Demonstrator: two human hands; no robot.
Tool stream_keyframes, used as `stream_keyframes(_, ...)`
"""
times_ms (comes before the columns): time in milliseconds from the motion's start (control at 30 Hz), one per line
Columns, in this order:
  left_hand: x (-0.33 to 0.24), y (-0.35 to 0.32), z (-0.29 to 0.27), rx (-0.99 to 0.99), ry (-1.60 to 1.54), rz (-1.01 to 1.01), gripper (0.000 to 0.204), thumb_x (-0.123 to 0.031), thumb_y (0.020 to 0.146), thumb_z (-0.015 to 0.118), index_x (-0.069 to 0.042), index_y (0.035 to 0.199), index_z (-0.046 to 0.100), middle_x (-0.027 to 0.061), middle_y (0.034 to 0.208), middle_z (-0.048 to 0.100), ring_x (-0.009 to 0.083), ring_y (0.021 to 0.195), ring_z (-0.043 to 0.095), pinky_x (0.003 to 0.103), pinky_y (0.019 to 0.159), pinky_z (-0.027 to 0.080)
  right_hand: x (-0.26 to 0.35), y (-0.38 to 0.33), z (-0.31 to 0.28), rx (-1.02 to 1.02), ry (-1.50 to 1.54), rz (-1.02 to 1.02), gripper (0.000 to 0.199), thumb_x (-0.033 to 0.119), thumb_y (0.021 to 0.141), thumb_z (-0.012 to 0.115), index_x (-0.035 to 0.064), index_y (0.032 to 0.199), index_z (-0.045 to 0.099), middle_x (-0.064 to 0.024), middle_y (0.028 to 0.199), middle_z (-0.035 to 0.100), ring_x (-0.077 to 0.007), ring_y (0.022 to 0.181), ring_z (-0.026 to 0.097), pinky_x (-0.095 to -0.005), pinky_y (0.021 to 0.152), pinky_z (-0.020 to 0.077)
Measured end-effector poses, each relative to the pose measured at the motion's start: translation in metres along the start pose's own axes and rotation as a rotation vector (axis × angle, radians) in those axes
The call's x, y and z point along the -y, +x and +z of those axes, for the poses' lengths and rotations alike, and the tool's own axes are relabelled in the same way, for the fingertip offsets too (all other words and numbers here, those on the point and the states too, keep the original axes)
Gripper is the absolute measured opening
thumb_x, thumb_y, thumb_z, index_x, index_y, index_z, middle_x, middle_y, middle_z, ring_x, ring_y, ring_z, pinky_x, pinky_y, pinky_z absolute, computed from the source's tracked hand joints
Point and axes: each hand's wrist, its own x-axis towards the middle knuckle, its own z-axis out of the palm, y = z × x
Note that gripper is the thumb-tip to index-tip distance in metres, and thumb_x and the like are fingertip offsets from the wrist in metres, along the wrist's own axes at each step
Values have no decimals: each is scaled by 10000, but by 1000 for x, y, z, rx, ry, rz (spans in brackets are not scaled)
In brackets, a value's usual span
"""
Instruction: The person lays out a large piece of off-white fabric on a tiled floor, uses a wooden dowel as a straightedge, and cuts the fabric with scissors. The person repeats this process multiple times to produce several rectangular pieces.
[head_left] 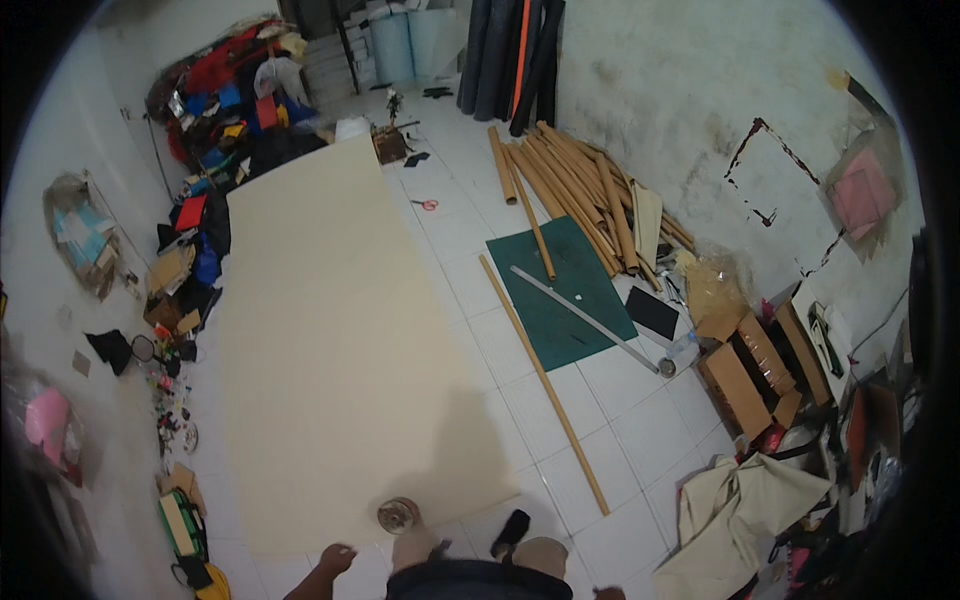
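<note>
My left hand (338, 558) hangs low over the near edge of a large cream sheet (330, 330) on the floor, touching nothing. Its fingers are curled in and no object shows in them. Of my right hand (608, 594) only a small part appears at the lower edge; its fingers are hidden. A round, shiny object (398, 515) rests on the sheet's near end by my left leg, its kind unclear. Right of the sheet, a long thin brown tube (545, 385) lies on the tiles. Beyond it a metal ruler (585, 320) crosses a green cutting mat (540, 310).
Many brown cardboard tubes (580, 185) are heaped by the right wall. Red-handled scissors (427, 205) lie beside the sheet. Open cardboard boxes (745, 375) and crumpled cream fabric (745, 510) stand at right. Colourful clutter (235, 105) lines the left wall; dark rolls (490, 60) lean at the back.
</note>
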Motion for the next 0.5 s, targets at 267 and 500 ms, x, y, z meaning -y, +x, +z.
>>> stream_keyframes(267,-223,44,49,203,11,241,451,-404,869,634,-60,1159,667,154,1063,703,310,999,666,399,898,507,417,198,-160,-461,138,-154,256,250,886,679,3,933,634,-51,709,620,-121,597,575,-280,538,482)
stream_keyframes(500,-327,199,24,43,-10,-202,422,-411,846,632,-60,1065,714,164,1109,689,311,1086,635,413,942,488,488,286,-259,-435,-51,-193,269,263,894,690,9,971,648,-54,715,634,-140,602,617,-287,541,493)
